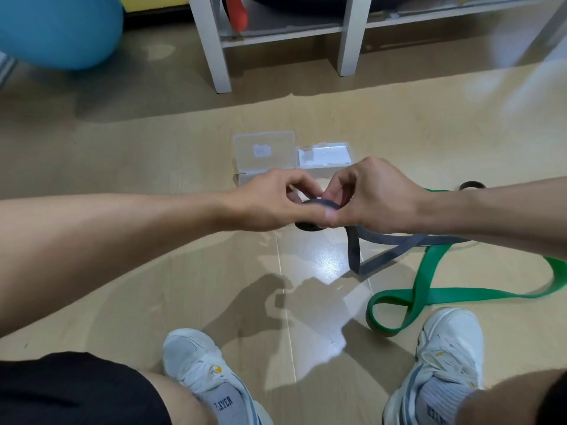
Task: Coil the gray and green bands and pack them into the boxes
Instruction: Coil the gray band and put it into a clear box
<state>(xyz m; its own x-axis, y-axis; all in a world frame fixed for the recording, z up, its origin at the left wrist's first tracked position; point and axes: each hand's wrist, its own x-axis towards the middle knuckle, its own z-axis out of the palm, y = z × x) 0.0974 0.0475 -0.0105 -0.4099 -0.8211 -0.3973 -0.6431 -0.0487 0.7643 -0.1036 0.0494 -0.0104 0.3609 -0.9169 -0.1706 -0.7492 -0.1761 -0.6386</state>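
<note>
Only readable writing here is on the two grey socks (225, 404), something like "PLAYER", and the right one is cut off by the frame edge. Two white sneakers (196, 360), two clear plastic boxes (264, 153) side by side on the floor with lids up; each has a pale sticker, too blurry to read. Two bands: the gray band (395, 243) trails loose across the floor from the hands, and the green band (426, 289) lies in sloppy loops just beside the right shoe, crossing under the gray one. Left hand (270, 204) and right hand (371, 197) both pinch the started gray coil between curled fingers, held in the air in front of the boxes. A dark ring (472, 185) peeks out behind the right wrist, can't tell what it is.
</note>
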